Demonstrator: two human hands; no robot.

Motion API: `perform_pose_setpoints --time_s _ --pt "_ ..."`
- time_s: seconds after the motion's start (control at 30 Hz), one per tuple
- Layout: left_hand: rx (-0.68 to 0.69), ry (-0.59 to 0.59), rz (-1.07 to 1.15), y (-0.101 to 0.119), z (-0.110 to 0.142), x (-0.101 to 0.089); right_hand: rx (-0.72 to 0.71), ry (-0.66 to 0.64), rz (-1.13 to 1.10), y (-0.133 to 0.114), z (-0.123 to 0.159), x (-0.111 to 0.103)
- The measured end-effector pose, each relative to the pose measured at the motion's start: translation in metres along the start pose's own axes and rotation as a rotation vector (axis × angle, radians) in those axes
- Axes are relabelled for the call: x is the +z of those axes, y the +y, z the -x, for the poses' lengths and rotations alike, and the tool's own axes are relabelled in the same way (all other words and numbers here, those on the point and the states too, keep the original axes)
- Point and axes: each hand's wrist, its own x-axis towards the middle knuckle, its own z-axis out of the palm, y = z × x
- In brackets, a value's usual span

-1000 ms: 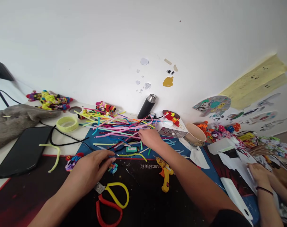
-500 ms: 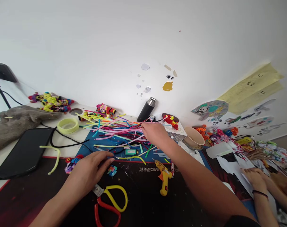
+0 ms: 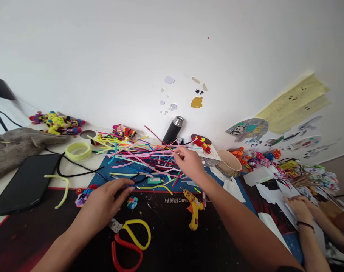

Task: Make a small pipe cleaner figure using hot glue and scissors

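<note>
My right hand (image 3: 189, 162) is closed in a pinch on a dark red, shiny pipe cleaner (image 3: 155, 135), which slants up to the left over a tangled pile of coloured pipe cleaners (image 3: 140, 158). My left hand (image 3: 106, 200) hovers low at the mat's front part, fingers curved, with a gap between thumb and forefinger and nothing visible held. Just beyond its fingertips lies a bent yellow pipe cleaner (image 3: 157, 187); a small multicoloured piece (image 3: 132, 202) is beside the thumb. Scissors (image 3: 132, 241) with one yellow and one red handle lie below it.
A yellow glue gun (image 3: 194, 211) lies under my right forearm. A black flask (image 3: 173, 130) stands tilted near the wall, with a bowl (image 3: 228, 162) to its right. A phone (image 3: 26, 185) and tape roll (image 3: 78, 151) lie left. Another person's hands (image 3: 299, 211) rest on papers at right.
My right hand, earlier down in the pile, has risen slightly and drawn out the dark red pipe cleaner. My left hand has stayed in nearly the same place.
</note>
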Motion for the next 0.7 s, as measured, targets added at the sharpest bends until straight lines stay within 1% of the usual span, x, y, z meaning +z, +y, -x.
perform_pose_setpoints --time_s 0.07,0.13,0.2,0.27,0.33,0.43,0.5,0.57,0.63,0.67,0.7 --pt "-0.066 0.002 0.093 0.004 -0.001 -0.004 -0.047 -0.016 -0.074 -0.002 0.010 0.011" --pt "-0.127 0.002 0.241 0.009 -0.001 -0.009 -0.093 -0.055 -0.125 -0.008 0.024 0.022" --pt "-0.169 -0.025 0.416 0.014 -0.002 -0.013 -0.153 -0.103 -0.142 -0.019 0.037 0.033" --pt "-0.215 -0.072 0.538 0.018 -0.002 -0.015 -0.248 -0.155 -0.137 -0.034 0.049 0.041" --pt "-0.250 -0.116 0.611 0.018 -0.002 -0.014 -0.362 -0.190 -0.114 -0.051 0.057 0.046" --pt "-0.273 -0.116 0.655 0.013 -0.002 -0.010 -0.423 -0.261 -0.099 -0.072 0.060 0.046" --pt "-0.294 -0.069 0.683 0.006 -0.002 -0.009 -0.389 -0.303 -0.136 -0.076 0.055 0.042" --pt "-0.321 0.003 0.753 -0.001 -0.001 -0.012 -0.298 -0.300 -0.221 -0.071 0.046 0.036" --pt "-0.333 0.101 0.881 -0.004 -0.002 -0.018 -0.186 -0.252 -0.281 -0.059 0.034 0.031" --pt "-0.331 0.141 0.964 -0.003 -0.002 -0.022 -0.125 -0.220 -0.281 -0.051 0.028 0.029" --pt "-0.317 0.213 1.062 0.000 -0.003 -0.027 -0.059 -0.187 -0.263 -0.042 0.023 0.028"
